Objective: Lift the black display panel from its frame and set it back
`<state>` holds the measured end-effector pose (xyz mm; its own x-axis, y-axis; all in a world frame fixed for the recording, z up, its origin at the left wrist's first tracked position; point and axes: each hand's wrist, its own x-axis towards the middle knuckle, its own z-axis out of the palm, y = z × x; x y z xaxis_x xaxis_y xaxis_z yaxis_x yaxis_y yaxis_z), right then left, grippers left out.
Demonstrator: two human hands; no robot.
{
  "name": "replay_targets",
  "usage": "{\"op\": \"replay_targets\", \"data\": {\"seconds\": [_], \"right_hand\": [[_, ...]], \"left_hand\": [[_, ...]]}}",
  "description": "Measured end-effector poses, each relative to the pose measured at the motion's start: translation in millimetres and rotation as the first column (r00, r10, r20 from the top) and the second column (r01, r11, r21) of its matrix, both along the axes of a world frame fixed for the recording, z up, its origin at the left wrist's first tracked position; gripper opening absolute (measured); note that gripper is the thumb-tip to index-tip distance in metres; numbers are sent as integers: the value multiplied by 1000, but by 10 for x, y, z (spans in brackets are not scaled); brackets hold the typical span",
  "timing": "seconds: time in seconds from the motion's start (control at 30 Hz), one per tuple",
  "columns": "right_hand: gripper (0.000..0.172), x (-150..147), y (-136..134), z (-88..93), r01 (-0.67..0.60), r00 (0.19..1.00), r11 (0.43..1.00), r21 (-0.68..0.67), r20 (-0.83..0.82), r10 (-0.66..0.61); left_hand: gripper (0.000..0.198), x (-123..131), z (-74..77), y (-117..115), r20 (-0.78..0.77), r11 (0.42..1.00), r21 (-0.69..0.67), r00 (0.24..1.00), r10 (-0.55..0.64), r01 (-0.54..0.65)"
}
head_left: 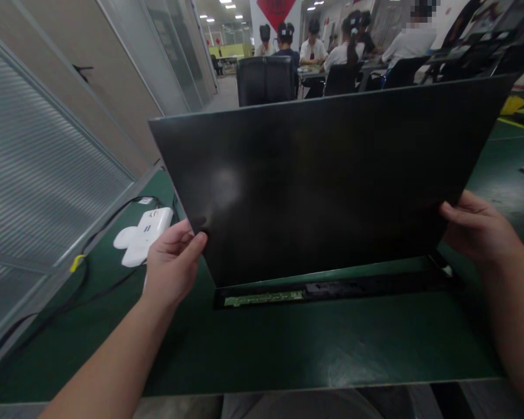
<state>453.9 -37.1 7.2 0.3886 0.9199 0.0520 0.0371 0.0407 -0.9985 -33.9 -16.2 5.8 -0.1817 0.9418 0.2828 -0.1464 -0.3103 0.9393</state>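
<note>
A large, thin black display panel [323, 186] stands tilted up off the table, its glossy face toward me. My left hand [174, 259] pinches its left edge, thumb on the front. On the right edge, my right hand [475, 224] grips the panel the same way. Below the panel's lower edge lies a black frame [367, 286] on the table, with a narrow green circuit board [264, 298] along its left part. Most of the frame is hidden behind the panel.
The green table [323, 343] spreads beneath everything. To the left sit a white device [146, 235] and black cables [87, 279]. A black chair [266, 80] stands beyond the table, and several people are seated further back. A glass partition [39, 151] borders the left side.
</note>
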Motion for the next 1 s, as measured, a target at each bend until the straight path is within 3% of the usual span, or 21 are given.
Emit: {"op": "replay_targets", "data": {"seconds": [0.2,0.5,0.7,1.0], "right_hand": [[34,3,73,-93,62,996,992,-109,-51,-68],[28,-44,176,-119,105,981,973,-206,-140,-136],[26,-84,226,-129,140,967,957,-255,-172,-187],[22,-44,237,-193,96,979,954,-284,-145,-142]], "left_hand": [[30,-10,-33,4,14,986,-156,998,-64,66],[62,-38,-120,68,86,930,-302,977,-194,212],[60,-69,-170,75,142,908,-318,961,-239,273],[62,-58,-212,82,129,893,-307,944,-304,330]]}}
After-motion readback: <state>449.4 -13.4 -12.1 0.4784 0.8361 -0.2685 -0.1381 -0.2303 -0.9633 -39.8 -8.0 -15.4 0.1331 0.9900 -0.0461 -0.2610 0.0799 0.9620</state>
